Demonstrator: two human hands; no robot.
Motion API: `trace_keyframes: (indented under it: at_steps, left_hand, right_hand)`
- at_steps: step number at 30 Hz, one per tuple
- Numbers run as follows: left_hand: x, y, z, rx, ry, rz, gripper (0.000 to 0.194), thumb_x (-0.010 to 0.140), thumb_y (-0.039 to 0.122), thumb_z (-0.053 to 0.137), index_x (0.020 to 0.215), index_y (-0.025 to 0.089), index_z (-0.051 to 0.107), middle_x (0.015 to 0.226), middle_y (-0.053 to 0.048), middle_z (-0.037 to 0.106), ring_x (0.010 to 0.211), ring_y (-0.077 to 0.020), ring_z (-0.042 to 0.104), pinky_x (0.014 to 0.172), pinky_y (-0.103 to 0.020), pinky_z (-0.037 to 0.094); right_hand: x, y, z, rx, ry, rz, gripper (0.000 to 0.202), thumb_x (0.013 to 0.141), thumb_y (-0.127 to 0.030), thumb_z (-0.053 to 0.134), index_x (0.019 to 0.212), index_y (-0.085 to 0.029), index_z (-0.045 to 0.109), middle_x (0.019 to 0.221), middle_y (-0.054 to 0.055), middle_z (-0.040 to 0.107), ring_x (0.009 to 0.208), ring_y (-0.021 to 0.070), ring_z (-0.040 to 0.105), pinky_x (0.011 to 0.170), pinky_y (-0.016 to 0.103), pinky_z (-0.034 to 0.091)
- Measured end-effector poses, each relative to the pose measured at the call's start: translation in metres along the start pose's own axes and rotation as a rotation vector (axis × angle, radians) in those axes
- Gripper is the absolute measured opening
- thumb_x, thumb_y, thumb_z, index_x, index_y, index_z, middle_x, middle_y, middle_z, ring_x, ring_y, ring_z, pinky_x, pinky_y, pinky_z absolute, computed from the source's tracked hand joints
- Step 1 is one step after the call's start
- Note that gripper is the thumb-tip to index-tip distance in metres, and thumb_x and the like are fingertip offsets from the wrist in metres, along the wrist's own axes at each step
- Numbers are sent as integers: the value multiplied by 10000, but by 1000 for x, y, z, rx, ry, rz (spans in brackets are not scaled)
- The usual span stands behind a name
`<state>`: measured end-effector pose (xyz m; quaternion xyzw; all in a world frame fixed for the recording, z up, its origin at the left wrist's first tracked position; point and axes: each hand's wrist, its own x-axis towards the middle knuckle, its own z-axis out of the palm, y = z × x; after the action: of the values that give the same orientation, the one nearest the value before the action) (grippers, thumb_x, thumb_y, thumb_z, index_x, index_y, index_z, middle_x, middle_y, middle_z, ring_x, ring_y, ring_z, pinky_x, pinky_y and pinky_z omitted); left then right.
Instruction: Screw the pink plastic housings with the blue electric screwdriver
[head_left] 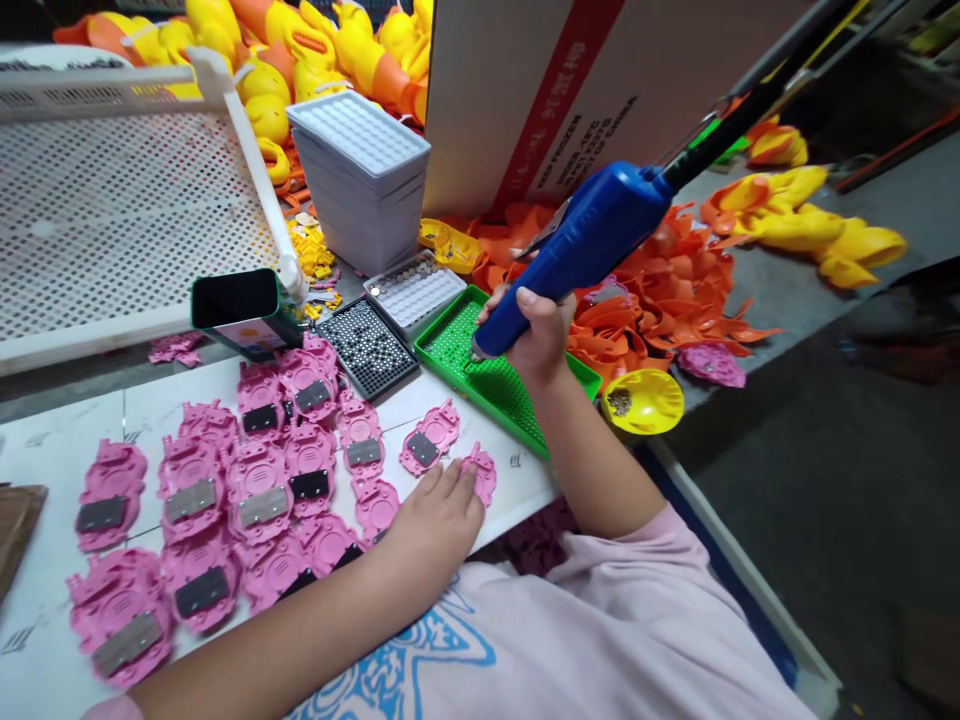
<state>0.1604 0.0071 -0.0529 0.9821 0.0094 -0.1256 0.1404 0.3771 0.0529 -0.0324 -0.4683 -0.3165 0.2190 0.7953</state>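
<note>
My right hand (546, 325) is wrapped round a blue electric screwdriver (577, 255), which leans with its tip low over the green perforated tray (506, 400). Cables or hoses run from its upper end to the top right. On the white board, my left hand (439, 515) lies flat with fingers stretched out, the tips touching a pink plastic part (481, 474). Just left of it sits a pink part with a dark grey plate (424, 447). Rows of similar pink parts (260, 490) with black or grey screwed-on plates spread across the left side.
A black perforated tray (365, 345), a white dimpled tray (416, 290) and a stack of white trays (364, 180) stand behind. A dark green container (247, 315) is left, a yellow bowl (643, 402) with small metal pieces right. Orange parts (637, 310) pile before a carton (510, 100).
</note>
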Motion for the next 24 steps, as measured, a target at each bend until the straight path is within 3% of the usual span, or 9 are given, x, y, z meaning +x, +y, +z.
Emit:
trace_keyframes:
  at_steps: [6,9,12,18,24]
  left_hand:
    - [0,0,3,54,49,3,301,891,171,529,1162,94,635,1357,-192,557,1264,-309,524,1017,-441,439]
    - [0,0,4,55,60,6,301,917,191,499,1162,85,637,1346,-190,568,1256,-311,530,1003,-432,452]
    - [0,0,8,47,102,5,290,928,180,483,1156,96,640,1318,-182,594,1246,-295,540,1001,-427,447]
    - [1,1,18,73,196,-1,265,934,158,476,1132,119,648,1271,-159,630,1220,-276,558,995,-418,433]
    - [0,1,22,97,220,3,278,936,161,463,1151,117,633,1265,-154,633,1202,-271,567,983,-411,431]
  right_hand:
    - [-4,-24,3,5,19,-46,274,607,-460,696,622,-218,566,550,-35,600,450,127,577,443,262,475]
    - [-19,-52,4,56,27,-45,266,605,-447,679,766,-245,616,544,-43,590,455,144,565,442,276,473]
    - [-44,-71,0,67,-55,32,350,629,-440,681,925,-261,632,587,-32,610,487,159,585,473,300,500]
    - [-88,-63,-14,142,-100,161,338,644,-375,713,944,-270,595,657,-4,670,541,188,625,518,332,523]
    - [-101,-54,-21,142,-50,187,374,659,-370,701,1001,-269,590,690,-3,661,577,186,624,542,343,528]
